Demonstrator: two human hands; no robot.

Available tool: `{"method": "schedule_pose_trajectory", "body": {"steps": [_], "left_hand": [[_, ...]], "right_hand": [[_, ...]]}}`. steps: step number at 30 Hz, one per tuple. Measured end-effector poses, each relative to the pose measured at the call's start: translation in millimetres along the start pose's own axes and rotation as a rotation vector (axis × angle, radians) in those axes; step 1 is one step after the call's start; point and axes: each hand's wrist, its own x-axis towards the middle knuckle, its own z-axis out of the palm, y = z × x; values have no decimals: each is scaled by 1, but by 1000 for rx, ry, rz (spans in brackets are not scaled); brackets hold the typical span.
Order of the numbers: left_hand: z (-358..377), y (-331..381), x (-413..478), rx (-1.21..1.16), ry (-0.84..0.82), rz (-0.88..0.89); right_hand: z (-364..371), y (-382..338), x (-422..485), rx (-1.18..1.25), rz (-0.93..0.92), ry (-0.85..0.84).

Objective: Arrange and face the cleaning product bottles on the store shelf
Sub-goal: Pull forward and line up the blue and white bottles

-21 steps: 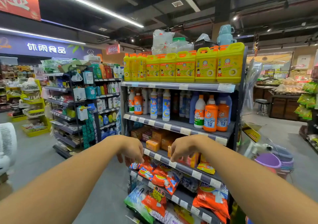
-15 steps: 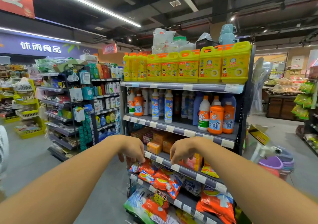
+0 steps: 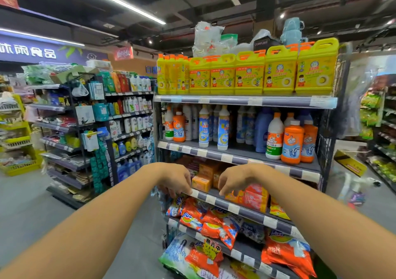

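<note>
from the head camera, both my arms reach forward and my hands hang in front of the soap shelf [image 3: 246, 211], the third shelf down. my left hand [image 3: 176, 179] and right hand [image 3: 232, 180] are both empty, fingers curled loosely downward, gripping nothing; the fingertips seem to hover at that shelf's front edge, though i cannot tell if they touch it.

the cleaning bottles [image 3: 242, 128] i have to face stand one shelf above the soap shelf, so they lie up and ahead of my hands. they stand upright, long axis vertical. two blue-and-white bottles [image 3: 213, 126] stand forward, almost straight above the gap between my hands. the orange bottles [image 3: 292, 142] and a white bottle [image 3: 274, 139] sit at the front toward the right end, above and to the right of my right hand, which i judge the nearer one for them. a small orange bottle [image 3: 179, 126] at the left end is above my left hand. yellow jugs [image 3: 248, 75] fill the top shelf, higher again.

compared with half a second ago, the shelves fill more of the view and my hands sit closer to the soap shelf's edge, still empty, so i have moved in closer.
</note>
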Motion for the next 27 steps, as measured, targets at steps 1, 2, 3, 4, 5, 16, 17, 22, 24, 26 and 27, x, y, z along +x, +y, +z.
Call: {"method": "schedule_pose_trajectory", "body": {"steps": [1, 2, 3, 4, 5, 16, 17, 22, 24, 26, 27], "left_hand": [[0, -5, 5, 1, -4, 2], [-1, -11, 11, 8, -3, 11], [0, -16, 17, 13, -1, 20], [0, -20, 24, 14, 1, 26], [1, -25, 32, 13, -3, 27], [-44, -57, 137, 13, -64, 26], [-51, -57, 149, 22, -69, 28], [-85, -52, 208, 10, -59, 27], [-100, -49, 231, 16, -30, 30], [-112, -46, 254, 19, 17, 21], [-116, -46, 266, 8, 48, 9]], "right_hand": [[1, -2, 4, 4, 0, -2], [1, -2, 9, 7, 0, -4], [0, -2, 12, 7, 3, -8], [-1, -2, 17, 5, 7, -10], [-3, -2, 20, 3, 13, -11], [-41, 38, 107, -33, 60, 30], [-47, 44, 117, -37, 66, 41], [-89, 80, 160, -53, 98, 144], [-105, 95, 177, -31, 111, 217], [-115, 111, 196, 23, 144, 312], [-118, 118, 205, 56, 165, 373]]}}
